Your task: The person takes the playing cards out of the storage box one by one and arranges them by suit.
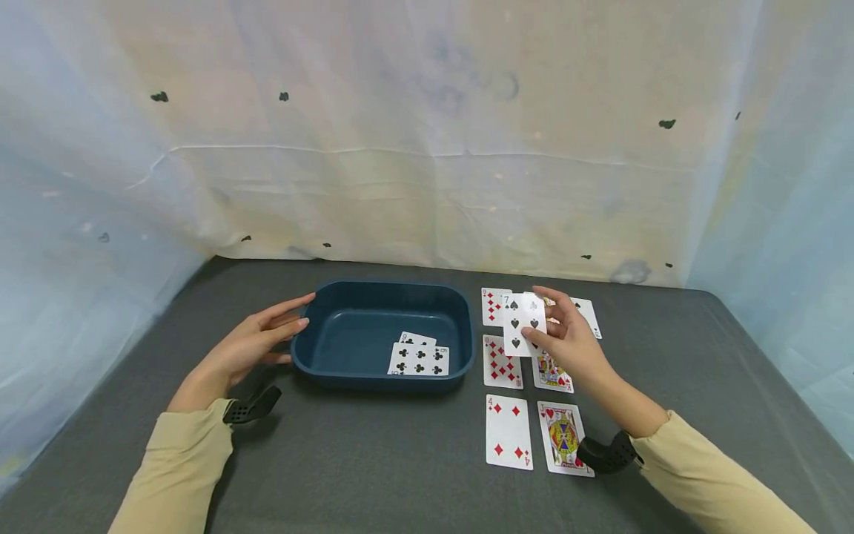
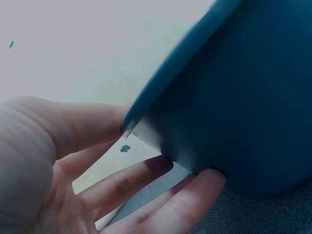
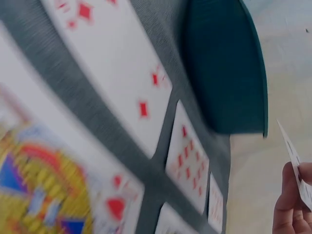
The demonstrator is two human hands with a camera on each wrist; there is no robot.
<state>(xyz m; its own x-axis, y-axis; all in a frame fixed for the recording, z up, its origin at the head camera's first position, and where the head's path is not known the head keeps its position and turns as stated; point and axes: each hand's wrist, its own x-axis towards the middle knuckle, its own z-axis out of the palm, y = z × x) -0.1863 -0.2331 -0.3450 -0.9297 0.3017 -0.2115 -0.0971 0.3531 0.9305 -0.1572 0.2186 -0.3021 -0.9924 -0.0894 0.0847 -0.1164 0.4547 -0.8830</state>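
Observation:
My right hand (image 1: 567, 337) pinches a seven of spades (image 1: 514, 326) between thumb and fingers, its face turned up. It is held above the face-up cards at the right, overlapping several of them in the head view. In the right wrist view the seven (image 3: 295, 168) shows nearly edge-on. My left hand (image 1: 256, 345) touches the left end of a dark blue tray (image 1: 383, 382) with spread, fairly straight fingers. The left wrist view has these fingertips (image 2: 212, 180) against the tray's outer wall. Two club cards (image 1: 419, 361) lie overlapped inside the tray, near its front right.
Right of the tray lie a four of diamonds (image 1: 509, 432), a ten of diamonds (image 1: 497, 367), another diamond card (image 1: 491, 305), a jack of hearts (image 1: 562, 430) and a red face card (image 1: 552, 374). A black-suited card (image 1: 588, 315) sits behind my right hand. Cloth walls (image 1: 427, 185) enclose the dark table.

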